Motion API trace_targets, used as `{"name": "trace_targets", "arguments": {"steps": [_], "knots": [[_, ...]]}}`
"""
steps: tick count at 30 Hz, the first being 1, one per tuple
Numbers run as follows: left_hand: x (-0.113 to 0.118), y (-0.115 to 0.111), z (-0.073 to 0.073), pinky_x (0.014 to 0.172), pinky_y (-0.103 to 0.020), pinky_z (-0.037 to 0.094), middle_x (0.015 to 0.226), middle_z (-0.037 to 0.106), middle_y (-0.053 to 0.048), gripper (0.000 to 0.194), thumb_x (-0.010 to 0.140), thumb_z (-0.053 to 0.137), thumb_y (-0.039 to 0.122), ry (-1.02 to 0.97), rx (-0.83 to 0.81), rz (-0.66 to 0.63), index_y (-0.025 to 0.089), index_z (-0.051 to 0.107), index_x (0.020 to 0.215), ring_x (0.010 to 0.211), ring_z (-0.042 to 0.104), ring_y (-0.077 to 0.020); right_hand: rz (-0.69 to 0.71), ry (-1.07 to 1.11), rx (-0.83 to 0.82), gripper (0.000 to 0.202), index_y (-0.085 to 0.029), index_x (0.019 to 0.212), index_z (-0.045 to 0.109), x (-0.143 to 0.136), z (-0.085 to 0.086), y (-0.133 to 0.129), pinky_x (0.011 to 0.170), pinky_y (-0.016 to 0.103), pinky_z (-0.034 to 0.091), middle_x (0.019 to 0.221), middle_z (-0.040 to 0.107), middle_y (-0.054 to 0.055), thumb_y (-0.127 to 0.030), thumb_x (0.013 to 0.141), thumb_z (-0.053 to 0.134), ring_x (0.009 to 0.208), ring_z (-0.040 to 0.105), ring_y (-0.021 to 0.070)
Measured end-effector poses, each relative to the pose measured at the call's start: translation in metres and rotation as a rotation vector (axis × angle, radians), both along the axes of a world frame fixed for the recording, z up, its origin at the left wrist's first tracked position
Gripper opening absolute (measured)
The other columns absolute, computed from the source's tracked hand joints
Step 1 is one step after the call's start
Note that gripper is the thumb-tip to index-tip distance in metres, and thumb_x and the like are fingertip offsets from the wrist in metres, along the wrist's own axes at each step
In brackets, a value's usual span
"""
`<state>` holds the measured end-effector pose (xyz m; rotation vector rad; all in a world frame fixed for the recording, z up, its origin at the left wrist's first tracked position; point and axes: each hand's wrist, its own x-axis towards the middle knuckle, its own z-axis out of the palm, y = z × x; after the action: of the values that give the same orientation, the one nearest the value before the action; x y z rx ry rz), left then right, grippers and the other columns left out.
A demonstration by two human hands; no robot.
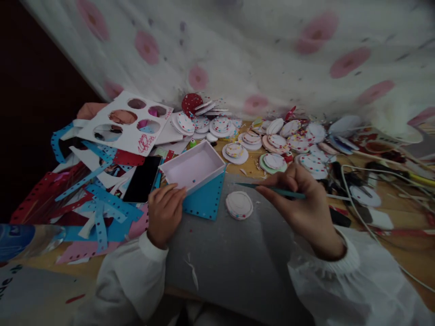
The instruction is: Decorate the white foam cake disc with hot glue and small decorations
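Note:
My left hand [165,213] has its fingers over the near wall of a shallow white open box [193,165], which is tilted, with a small dark dot inside. Partly under the box lies a blue sheet with dotted edges [204,202]. In my right hand [306,203], thumb and fingers pinch slim teal tweezers [268,188], their tips pointing left. Left of that hand, a small stack of white paper discs [239,205] lies flat on a grey mat [224,262]. The tweezer tips are above the stack; whether they hold anything is too small to tell.
Many stacked paper discs with coloured dots [222,127] line the back by a flowered curtain [217,59]. Paper scraps [102,203], a black phone [142,179] and a card with round cut-outs [127,122] cover the left. Cables [353,190] tangle at right; a bottle [30,240] lies at left.

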<state>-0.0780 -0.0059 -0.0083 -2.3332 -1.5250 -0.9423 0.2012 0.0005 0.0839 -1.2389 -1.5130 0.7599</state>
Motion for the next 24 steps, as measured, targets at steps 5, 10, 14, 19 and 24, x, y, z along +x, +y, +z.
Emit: {"name": "trace_targets", "arguments": {"steps": [5, 10, 14, 19, 24], "knots": [[-0.003, 0.008, 0.009, 0.095, -0.040, 0.036, 0.107, 0.068, -0.008, 0.022, 0.085, 0.055, 0.016, -0.044, -0.030, 0.029, 0.019, 0.063, 0.105, 0.112, 0.056, -0.0235, -0.005, 0.193, -0.117, 0.043, -0.024, 0.066, 0.030, 0.013, -0.023, -0.025, 0.058, 0.029, 0.047, 0.070, 0.067, -0.001, -0.026, 0.073, 0.072, 0.069, 0.066, 0.0181], [0.016, -0.007, 0.037, 0.096, -0.039, 0.040, 0.115, 0.061, -0.010, 0.029, 0.081, 0.059, 0.019, -0.249, -0.089, 0.040, 0.018, 0.061, 0.110, 0.110, 0.055, -0.0237, 0.041, 0.228, -0.178, 0.044, -0.023, 0.065, 0.027, 0.008, -0.049, -0.039, 0.059, 0.027, 0.043, 0.070, 0.065, -0.001, -0.023, 0.073, 0.071, 0.069, 0.064, 0.0167], [0.046, -0.015, 0.047, 0.071, -0.026, 0.048, 0.081, 0.065, -0.003, 0.012, 0.085, 0.055, 0.023, -0.549, -0.457, -0.136, 0.018, 0.065, 0.090, 0.075, 0.061, -0.0148, 0.086, 0.233, -0.218, 0.043, -0.023, 0.064, 0.027, 0.005, -0.059, -0.043, 0.059, 0.027, 0.041, 0.068, 0.062, -0.001, -0.022, 0.073, 0.069, 0.067, 0.060, 0.0157], [0.075, 0.002, 0.029, 0.052, -0.022, 0.040, 0.056, 0.056, 0.000, 0.026, 0.087, 0.050, 0.031, -0.641, -0.797, -0.311, 0.014, 0.068, 0.077, 0.054, 0.051, -0.0107, 0.076, 0.304, -0.237, 0.043, -0.023, 0.064, 0.028, 0.009, -0.059, -0.040, 0.059, 0.027, 0.042, 0.066, 0.062, -0.002, -0.025, 0.071, 0.070, 0.063, 0.057, 0.0144], [0.078, 0.008, 0.013, 0.052, -0.022, 0.041, 0.064, 0.062, -0.003, 0.023, 0.084, 0.052, 0.029, -0.671, -0.904, -0.406, 0.013, 0.068, 0.083, 0.055, 0.053, -0.0108, 0.082, 0.339, -0.261, 0.045, -0.024, 0.064, 0.027, 0.010, -0.060, -0.037, 0.058, 0.028, 0.043, 0.064, 0.062, -0.002, -0.027, 0.071, 0.071, 0.064, 0.060, 0.0159]]}}
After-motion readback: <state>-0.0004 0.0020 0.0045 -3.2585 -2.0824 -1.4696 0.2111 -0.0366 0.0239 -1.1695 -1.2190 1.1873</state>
